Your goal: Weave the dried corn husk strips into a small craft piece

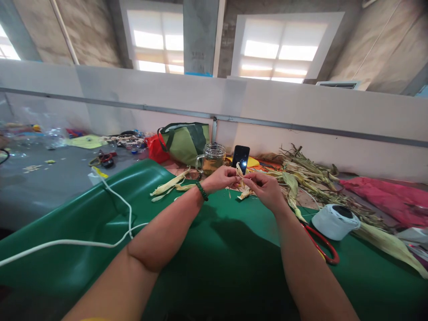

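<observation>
My left hand [223,178], with a dark green beaded bracelet [202,191] at the wrist, pinches a small piece of dried corn husk [240,170]. Facing it, my right hand [264,186] grips the same husk piece with thumb and forefinger. The fingertips nearly meet above the green mat [240,223]. Below them lies another scrap of husk [245,193]. Longer pale husks [170,183] rest to the left of my hands. Just behind stand a phone [240,157] and a glass mug [214,158] of amber liquid.
Red-handled scissors [329,254] and a white roll [334,221] lie by my right forearm. Dried stalks and husks [307,176] are heaped at the back right, beside pink cloth [388,198]. A white cable [83,243] crosses the left side. A green bag [187,142] stands behind.
</observation>
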Motion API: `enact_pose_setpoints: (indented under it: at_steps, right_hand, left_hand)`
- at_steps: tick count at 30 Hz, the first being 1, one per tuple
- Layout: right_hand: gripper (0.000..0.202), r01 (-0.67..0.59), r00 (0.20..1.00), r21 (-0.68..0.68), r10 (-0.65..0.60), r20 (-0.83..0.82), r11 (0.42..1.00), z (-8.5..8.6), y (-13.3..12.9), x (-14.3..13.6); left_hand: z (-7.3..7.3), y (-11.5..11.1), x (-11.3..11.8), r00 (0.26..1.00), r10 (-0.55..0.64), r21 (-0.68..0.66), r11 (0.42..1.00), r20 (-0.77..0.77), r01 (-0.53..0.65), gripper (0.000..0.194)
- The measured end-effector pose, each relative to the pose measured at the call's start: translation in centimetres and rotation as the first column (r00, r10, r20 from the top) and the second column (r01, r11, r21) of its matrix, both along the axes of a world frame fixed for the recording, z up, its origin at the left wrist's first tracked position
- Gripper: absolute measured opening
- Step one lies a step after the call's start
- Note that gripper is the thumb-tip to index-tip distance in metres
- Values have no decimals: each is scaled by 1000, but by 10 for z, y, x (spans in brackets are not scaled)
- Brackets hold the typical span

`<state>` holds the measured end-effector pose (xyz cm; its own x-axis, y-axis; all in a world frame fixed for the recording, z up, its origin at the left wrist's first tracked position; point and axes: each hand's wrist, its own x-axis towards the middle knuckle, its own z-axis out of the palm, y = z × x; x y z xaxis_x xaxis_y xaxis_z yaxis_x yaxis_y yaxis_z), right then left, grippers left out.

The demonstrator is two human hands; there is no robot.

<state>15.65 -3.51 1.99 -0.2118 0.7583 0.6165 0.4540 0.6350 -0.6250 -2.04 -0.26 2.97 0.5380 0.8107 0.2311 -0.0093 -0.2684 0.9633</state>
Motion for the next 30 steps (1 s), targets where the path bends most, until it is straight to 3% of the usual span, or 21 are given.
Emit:
enact_pose_setpoints:
  at_steps: [5, 11, 16, 30]
  right_hand:
    - [22, 61, 991, 84, -70, 110, 995, -4, 7, 5]
    - [19, 16, 987, 73, -27, 156, 997, -2, 3, 6]
    - [22, -16, 993, 52, 9, 116, 998, 0, 1, 6]
    - [21, 140, 981, 207, -163, 101, 968, -1, 5, 4]
  left_hand:
    - [1, 0, -2, 1000, 8, 13, 1000, -16, -8, 23]
    - [3, 1, -5, 997, 66, 27, 998, -32, -65, 15]
    - [3, 2, -5, 999, 48, 51, 998, -23, -47, 14]
    - [5, -6, -2, 999, 50, 56, 997, -19, -49, 21]
